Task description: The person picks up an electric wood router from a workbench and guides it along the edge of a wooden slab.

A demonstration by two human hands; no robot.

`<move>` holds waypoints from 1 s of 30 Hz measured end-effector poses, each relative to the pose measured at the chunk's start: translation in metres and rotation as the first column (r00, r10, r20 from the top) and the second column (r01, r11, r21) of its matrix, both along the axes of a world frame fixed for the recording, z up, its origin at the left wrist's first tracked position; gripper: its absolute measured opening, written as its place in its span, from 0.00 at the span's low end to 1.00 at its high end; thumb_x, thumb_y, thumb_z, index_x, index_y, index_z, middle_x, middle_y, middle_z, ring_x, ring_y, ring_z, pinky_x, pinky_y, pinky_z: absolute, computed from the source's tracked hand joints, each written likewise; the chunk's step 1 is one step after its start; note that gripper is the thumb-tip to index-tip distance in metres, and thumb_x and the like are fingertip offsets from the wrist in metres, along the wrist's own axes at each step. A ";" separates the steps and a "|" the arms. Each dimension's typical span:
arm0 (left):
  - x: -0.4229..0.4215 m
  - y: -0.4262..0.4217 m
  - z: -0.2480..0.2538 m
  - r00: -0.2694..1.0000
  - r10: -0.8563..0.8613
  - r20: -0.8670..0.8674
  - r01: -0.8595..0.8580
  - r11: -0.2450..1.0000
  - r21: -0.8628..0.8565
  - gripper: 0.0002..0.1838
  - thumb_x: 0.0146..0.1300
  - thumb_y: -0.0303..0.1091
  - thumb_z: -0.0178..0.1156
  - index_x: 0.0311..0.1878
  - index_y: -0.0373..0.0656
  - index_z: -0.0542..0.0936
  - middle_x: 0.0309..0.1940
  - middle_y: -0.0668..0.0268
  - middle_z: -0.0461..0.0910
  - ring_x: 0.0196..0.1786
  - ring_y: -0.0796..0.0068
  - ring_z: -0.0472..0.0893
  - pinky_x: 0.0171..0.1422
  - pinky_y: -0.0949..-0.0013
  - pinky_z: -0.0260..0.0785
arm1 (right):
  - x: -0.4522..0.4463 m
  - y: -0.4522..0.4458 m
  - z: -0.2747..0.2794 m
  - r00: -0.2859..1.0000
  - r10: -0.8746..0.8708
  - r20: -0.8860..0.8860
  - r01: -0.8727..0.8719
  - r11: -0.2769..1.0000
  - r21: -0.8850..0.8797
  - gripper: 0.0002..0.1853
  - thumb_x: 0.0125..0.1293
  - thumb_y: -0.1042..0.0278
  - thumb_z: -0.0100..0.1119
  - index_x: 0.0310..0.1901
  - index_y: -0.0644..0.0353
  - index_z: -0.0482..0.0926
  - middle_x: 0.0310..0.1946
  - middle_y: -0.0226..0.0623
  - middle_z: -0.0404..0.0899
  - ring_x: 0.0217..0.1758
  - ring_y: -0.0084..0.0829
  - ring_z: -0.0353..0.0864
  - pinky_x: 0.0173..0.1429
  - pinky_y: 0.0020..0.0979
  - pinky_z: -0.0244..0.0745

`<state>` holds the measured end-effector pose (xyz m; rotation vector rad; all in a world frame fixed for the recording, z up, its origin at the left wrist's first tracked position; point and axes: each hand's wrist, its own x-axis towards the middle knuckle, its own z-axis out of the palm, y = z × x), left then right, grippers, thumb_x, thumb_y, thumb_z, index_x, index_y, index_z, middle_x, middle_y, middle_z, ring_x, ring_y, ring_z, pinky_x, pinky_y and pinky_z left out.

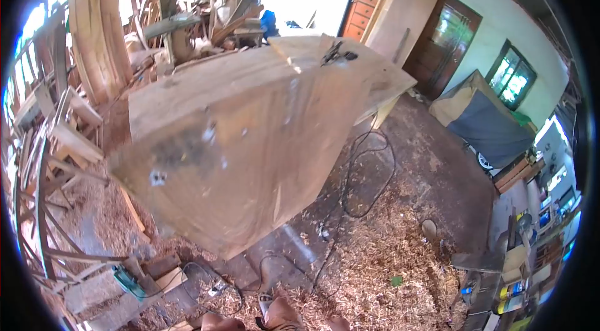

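Note:
A large worn wooden panel [250, 162] slants across the middle, against or over the near side of a workbench top [200, 90]. A small dark object with a cord [334, 53] lies on that top. At the bottom edge, bare skin [222, 322] shows left of a leg [281, 313] with a sandalled foot [265, 300]. Another bit of skin [338, 323] shows to the right. Whether these side patches are my hands is unclear; no fingers can be made out, nor anything held.
Cables [347, 206] run over the floor among wood shavings [387, 262]. A green power tool [128, 282] rests on boards at lower left. Stacked timber [94, 37] lines the left. A covered vehicle [487, 121] stands right, near a dark door [440, 43].

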<state>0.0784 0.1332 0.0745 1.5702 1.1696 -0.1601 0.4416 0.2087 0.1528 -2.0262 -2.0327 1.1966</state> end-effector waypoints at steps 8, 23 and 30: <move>0.027 0.226 0.130 0.999 -0.041 -0.012 0.043 0.945 0.324 0.19 0.60 0.53 0.65 0.45 0.49 0.86 0.40 0.56 0.86 0.44 0.54 0.86 0.48 0.54 0.77 | 0.043 0.156 0.070 0.992 -0.115 -0.048 0.114 0.993 -0.026 0.14 0.61 0.51 0.62 0.36 0.54 0.83 0.34 0.43 0.84 0.38 0.44 0.85 0.40 0.46 0.78; 0.198 0.503 0.316 0.908 -0.171 0.383 0.020 0.930 0.367 0.19 0.68 0.52 0.59 0.48 0.44 0.80 0.37 0.56 0.84 0.41 0.54 0.85 0.45 0.56 0.75 | 0.224 0.388 -0.008 0.915 0.110 0.387 -0.200 0.959 0.201 0.12 0.61 0.54 0.61 0.35 0.54 0.83 0.35 0.43 0.84 0.40 0.45 0.84 0.40 0.46 0.77; 0.184 0.593 0.538 0.934 -0.169 0.316 -0.047 0.816 0.576 0.18 0.65 0.40 0.66 0.57 0.47 0.83 0.41 0.60 0.85 0.43 0.61 0.85 0.46 0.63 0.77 | 0.219 0.639 0.124 -0.093 -0.627 -0.774 0.744 0.473 -0.472 0.07 0.69 0.61 0.58 0.36 0.54 0.79 0.31 0.29 0.81 0.33 0.27 0.81 0.37 0.32 0.77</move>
